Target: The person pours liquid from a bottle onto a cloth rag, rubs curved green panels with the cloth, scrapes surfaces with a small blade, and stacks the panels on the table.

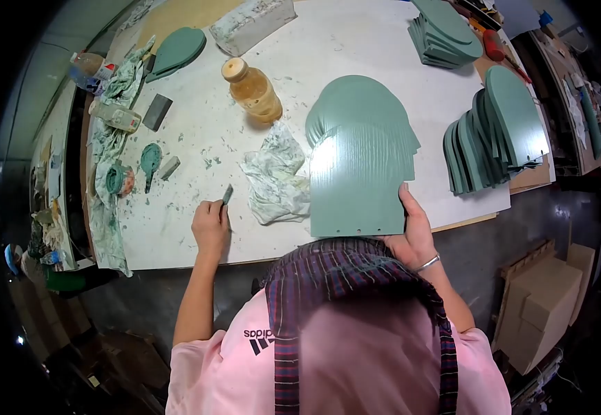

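Note:
My left hand [210, 224] is closed near the table's front edge, with a small thin dark piece [228, 194] sticking up from its fingers; its kind is too small to tell. My right hand [415, 235] grips the lower right edge of a glossy green arched panel [359, 183], thumb along the side and fingers partly hidden underneath. Several more panels of the same green are fanned out beneath it. Small holes run along its straight near edge. Left of the panel lies a crumpled, green-stained cloth [277, 176].
A bottle of amber liquid [253, 91] stands behind the cloth. Stacks of green panels [514, 114] sit at right. On the left are a paint-covered spatula-like tool [151, 160], a dark block [157, 112], a small paint jar [117, 180] and stained rags [110, 232]. A cardboard box [542, 304] is below right.

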A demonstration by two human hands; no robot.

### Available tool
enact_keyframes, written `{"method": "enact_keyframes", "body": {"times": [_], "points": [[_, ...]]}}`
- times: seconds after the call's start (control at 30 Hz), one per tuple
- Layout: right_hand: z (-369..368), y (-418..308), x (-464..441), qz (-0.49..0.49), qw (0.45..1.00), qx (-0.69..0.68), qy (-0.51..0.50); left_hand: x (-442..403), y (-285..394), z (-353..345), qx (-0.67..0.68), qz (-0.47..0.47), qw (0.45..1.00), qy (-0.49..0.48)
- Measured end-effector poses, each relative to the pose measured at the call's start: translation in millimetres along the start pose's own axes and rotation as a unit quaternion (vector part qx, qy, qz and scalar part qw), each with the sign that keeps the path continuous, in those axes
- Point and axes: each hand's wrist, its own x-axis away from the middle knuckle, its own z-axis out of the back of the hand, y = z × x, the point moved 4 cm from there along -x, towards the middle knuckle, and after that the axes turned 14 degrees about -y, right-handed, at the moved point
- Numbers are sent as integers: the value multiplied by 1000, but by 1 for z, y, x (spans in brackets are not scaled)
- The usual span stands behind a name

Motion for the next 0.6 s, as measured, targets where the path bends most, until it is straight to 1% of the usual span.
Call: {"method": "enact_keyframes", "body": {"times": [0.07,0.1,0.17,0.3,0.37,0.5,0.57,0.6], "points": [[9,4,-3,36,996,-67,-43,-5,-4,3,-19,16,1000,-14],[11,6,-1,38,996,-71,-43,-6,-4,4,-21,13,1000,-16],[7,7,2,69,993,11,-92,-8,-3,5,-28,13,999,-42],[4,7,1,75,994,-2,-74,-13,-11,3,-56,18,996,-68],[2,5,1,72,994,21,-80,-16,-7,4,-70,30,994,-75],[6,6,1,78,994,18,-81,-17,-4,1,-97,36,992,-67],[8,6,0,76,994,13,-83,-18,-10,-2,-133,72,987,-61],[8,6,0,76,994,10,-83,-20,-12,-4,-136,71,986,-62]]}}
